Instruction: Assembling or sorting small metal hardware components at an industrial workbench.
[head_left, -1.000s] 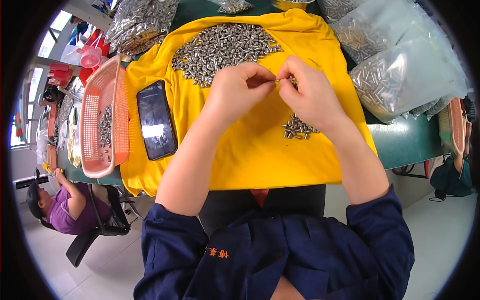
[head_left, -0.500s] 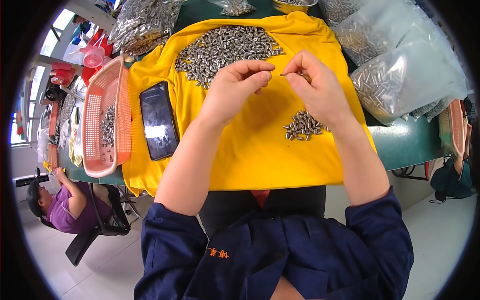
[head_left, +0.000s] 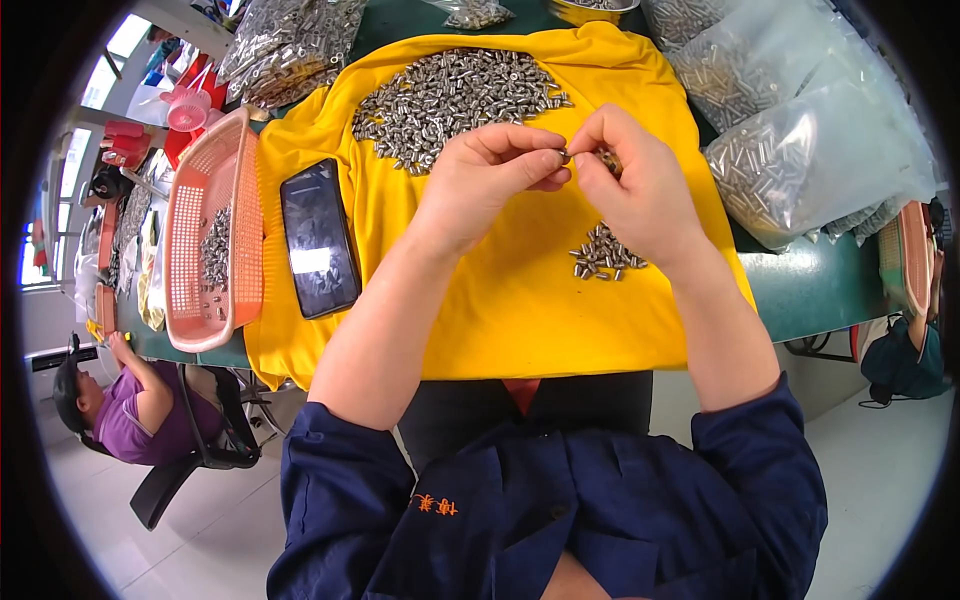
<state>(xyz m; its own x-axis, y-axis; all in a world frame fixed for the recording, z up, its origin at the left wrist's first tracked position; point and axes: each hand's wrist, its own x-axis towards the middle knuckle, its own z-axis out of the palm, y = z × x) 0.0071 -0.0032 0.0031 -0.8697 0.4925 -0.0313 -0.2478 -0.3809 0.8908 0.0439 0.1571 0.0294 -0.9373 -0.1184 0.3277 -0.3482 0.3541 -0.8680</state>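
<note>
Left hand [head_left: 490, 175] and right hand [head_left: 635, 185] meet fingertip to fingertip, each pinching a small metal part [head_left: 566, 155] above the yellow cloth [head_left: 500, 300], with a small pile of parts [head_left: 603, 255] near.

Head view, sole one I had: looked steeply down from close above the yellow cloth [head_left: 520, 300]; table's far edge at twelve o'clock, my dark-sleeved forearms entered from six o'clock.
</note>
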